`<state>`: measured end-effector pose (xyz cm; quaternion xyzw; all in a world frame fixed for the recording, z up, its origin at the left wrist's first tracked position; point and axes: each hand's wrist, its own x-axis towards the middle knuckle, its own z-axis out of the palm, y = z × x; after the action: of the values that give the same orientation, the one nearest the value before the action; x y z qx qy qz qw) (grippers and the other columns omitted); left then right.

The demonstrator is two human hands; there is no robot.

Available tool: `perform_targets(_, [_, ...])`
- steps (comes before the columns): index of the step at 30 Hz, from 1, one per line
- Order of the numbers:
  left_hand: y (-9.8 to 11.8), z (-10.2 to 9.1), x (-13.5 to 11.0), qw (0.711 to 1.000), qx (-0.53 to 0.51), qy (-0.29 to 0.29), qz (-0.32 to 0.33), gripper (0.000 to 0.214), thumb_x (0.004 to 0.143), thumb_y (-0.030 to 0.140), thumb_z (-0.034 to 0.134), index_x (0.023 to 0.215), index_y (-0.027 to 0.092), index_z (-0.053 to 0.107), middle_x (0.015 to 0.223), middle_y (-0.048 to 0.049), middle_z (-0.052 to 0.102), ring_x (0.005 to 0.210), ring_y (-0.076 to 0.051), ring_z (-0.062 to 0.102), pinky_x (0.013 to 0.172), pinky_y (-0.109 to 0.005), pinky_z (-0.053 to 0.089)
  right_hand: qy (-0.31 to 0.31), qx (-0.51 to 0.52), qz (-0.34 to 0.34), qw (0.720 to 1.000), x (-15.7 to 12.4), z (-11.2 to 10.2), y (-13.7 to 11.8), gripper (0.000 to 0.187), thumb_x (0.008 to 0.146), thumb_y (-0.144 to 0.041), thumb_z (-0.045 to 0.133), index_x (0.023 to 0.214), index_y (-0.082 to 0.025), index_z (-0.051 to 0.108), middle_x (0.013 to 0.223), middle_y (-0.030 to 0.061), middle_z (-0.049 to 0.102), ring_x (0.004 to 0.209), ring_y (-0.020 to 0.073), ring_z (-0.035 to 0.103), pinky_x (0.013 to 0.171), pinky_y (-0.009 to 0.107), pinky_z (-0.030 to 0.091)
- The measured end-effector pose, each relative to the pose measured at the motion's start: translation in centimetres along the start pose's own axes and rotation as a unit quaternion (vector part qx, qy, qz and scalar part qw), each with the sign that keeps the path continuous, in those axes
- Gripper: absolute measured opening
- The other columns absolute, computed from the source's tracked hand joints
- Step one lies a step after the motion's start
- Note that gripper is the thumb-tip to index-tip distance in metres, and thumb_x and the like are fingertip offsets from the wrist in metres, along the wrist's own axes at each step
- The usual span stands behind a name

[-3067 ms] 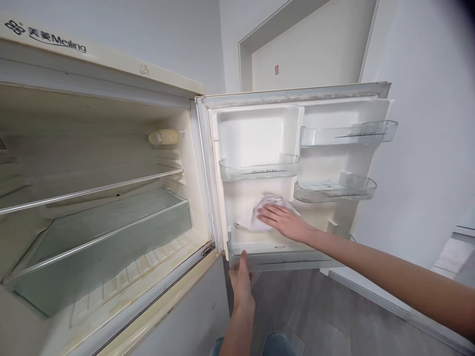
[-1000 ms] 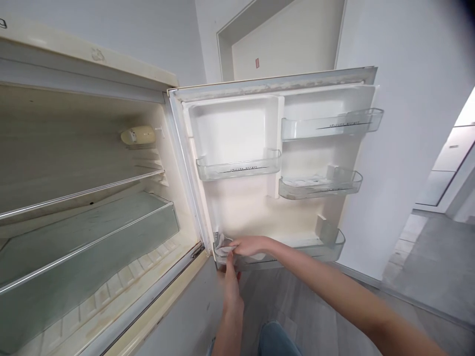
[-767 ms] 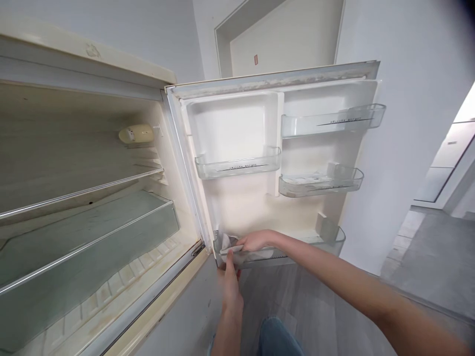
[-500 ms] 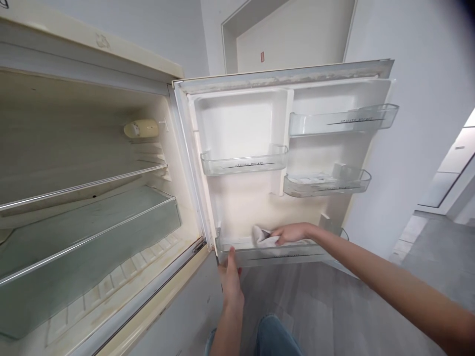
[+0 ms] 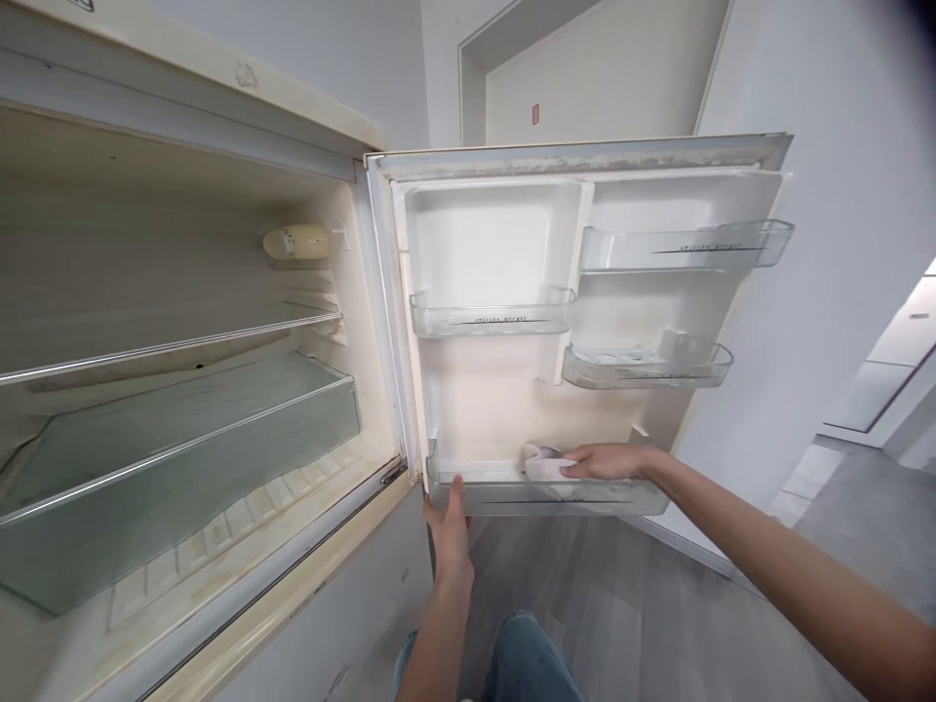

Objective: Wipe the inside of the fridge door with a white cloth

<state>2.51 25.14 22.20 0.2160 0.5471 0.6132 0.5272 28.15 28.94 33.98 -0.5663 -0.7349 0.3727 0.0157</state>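
Observation:
An old cream fridge stands open, its door [image 5: 512, 409] swung out to the right. My right hand [image 5: 610, 461] reaches into the door's bottom clear bin [image 5: 512, 495] and presses a white cloth [image 5: 542, 462] against the bin's inside, fingers closed on it. My left hand [image 5: 449, 526] grips the bin's lower left corner from underneath, thumb up on the front of the plastic.
The door carries three more clear bins: upper left [image 5: 491, 317], upper right [image 5: 683, 246], middle right [image 5: 647, 363]. Inside the fridge are a wire-edged shelf [image 5: 175, 343] and a glass shelf [image 5: 182, 429]. Grey wood floor [image 5: 643, 614] lies below; a white wall is at the right.
My right hand has slid the cloth along the bottom bin from its left end toward the middle. My left hand has stayed on the bin's left corner.

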Motion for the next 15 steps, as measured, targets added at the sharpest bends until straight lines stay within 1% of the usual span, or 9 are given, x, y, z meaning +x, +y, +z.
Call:
perform_targets(2, [0.2, 0.0, -0.1, 1.0, -0.001, -0.01, -0.016, 0.102, 0.06, 0.071, 0.065, 0.143, 0.034, 0.021, 0.156, -0.0087, 0.034, 0.133, -0.03, 0.047, 0.095, -0.04, 0.053, -0.025, 0.061, -0.048, 0.997, 1.2, 1.0, -2.1, 0.049, 0.078, -0.061, 0.056, 0.108, -0.024, 0.07, 0.127, 0.0053, 0.062, 0.119, 0.029, 0.054, 0.103, 0.037, 0.037])
perform_targets(3, [0.3, -0.1, -0.1, 1.0, -0.003, -0.014, -0.011, 0.104, 0.06, 0.071, 0.066, 0.144, 0.035, 0.018, 0.156, -0.0081, 0.034, 0.133, -0.029, 0.047, 0.096, -0.039, 0.053, -0.031, 0.085, -0.072, 0.993, 2.0, 1.7, -3.3, 0.05, 0.076, -0.062, 0.059, 0.107, -0.024, 0.071, 0.125, 0.0056, 0.063, 0.118, 0.0289, 0.054, 0.103, 0.038, 0.037])
perform_targets(5, [0.3, -0.2, 0.0, 1.0, -0.003, -0.018, -0.008, 0.108, 0.06, 0.071, 0.066, 0.146, 0.035, 0.012, 0.154, -0.009, 0.037, 0.13, -0.028, 0.051, 0.096, -0.039, 0.053, -0.035, 0.134, -0.113, 0.984, 4.2, 3.3, -5.8, 0.05, 0.072, -0.063, 0.064, 0.101, -0.023, 0.072, 0.119, 0.0064, 0.066, 0.114, 0.0287, 0.057, 0.101, 0.04, 0.039])
perform_targets(6, [0.3, -0.3, 0.1, 1.0, -0.002, -0.023, -0.007, 0.108, 0.06, 0.07, 0.066, 0.147, 0.035, 0.011, 0.152, -0.0092, 0.041, 0.127, -0.027, 0.054, 0.095, -0.038, 0.053, -0.027, 0.16, -0.132, 0.978, 5.3, 4.2, -7.1, 0.049, 0.07, -0.063, 0.067, 0.097, -0.022, 0.073, 0.116, 0.0063, 0.067, 0.111, 0.0282, 0.058, 0.1, 0.04, 0.04])
perform_targets(8, [0.4, -0.5, 0.2, 0.999, 0.006, -0.037, 0.0, 0.102, 0.062, 0.07, 0.065, 0.145, 0.035, 0.017, 0.146, -0.0086, 0.048, 0.118, -0.025, 0.059, 0.092, -0.037, 0.054, -0.005, 0.2, -0.181, 0.963, 7.5, 5.9, -9.6, 0.046, 0.069, -0.06, 0.069, 0.094, -0.021, 0.072, 0.111, 0.0061, 0.069, 0.105, 0.026, 0.06, 0.095, 0.038, 0.044])
perform_targets(9, [0.4, -0.6, 0.3, 0.999, 0.012, -0.041, 0.004, 0.097, 0.063, 0.07, 0.064, 0.143, 0.035, 0.023, 0.144, -0.0079, 0.051, 0.113, -0.025, 0.061, 0.09, -0.037, 0.055, 0.006, 0.201, -0.207, 0.957, 8.3, 6.6, -10.6, 0.045, 0.071, -0.059, 0.068, 0.094, -0.021, 0.072, 0.107, 0.0059, 0.07, 0.101, 0.0243, 0.061, 0.09, 0.037, 0.046])
perform_targets(11, [0.6, -0.8, 0.5, 0.999, 0.018, -0.04, 0.012, 0.088, 0.064, 0.068, 0.064, 0.139, 0.035, 0.032, 0.14, -0.0074, 0.055, 0.105, -0.023, 0.064, 0.085, -0.035, 0.056, 0.024, 0.164, -0.253, 0.953, 9.2, 7.6, -11.8, 0.041, 0.078, -0.055, 0.062, 0.098, -0.02, 0.069, 0.103, 0.0056, 0.069, 0.094, 0.0216, 0.061, 0.083, 0.034, 0.047])
perform_targets(13, [0.6, -0.9, 0.8, 0.999, 0.016, -0.029, 0.01, 0.085, 0.064, 0.065, 0.066, 0.137, 0.033, 0.036, 0.137, -0.0093, 0.057, 0.097, -0.022, 0.067, 0.079, -0.034, 0.057, 0.033, 0.105, -0.279, 0.954, 9.0, 7.9, -11.9, 0.039, 0.085, -0.052, 0.054, 0.103, -0.02, 0.066, 0.105, 0.0062, 0.068, 0.093, 0.0213, 0.06, 0.081, 0.033, 0.046])
perform_targets(15, [0.5, -1.0, 1.0, 1.0, 0.003, -0.013, 0.025, 0.086, 0.062, 0.062, 0.071, 0.135, 0.029, 0.04, 0.133, -0.0123, 0.059, 0.091, -0.022, 0.069, 0.073, -0.033, 0.058, 0.041, 0.052, -0.287, 0.955, 8.1, 7.7, -11.1, 0.037, 0.088, -0.051, 0.051, 0.104, -0.02, 0.064, 0.106, 0.0068, 0.067, 0.094, 0.0225, 0.06, 0.079, 0.033, 0.045])
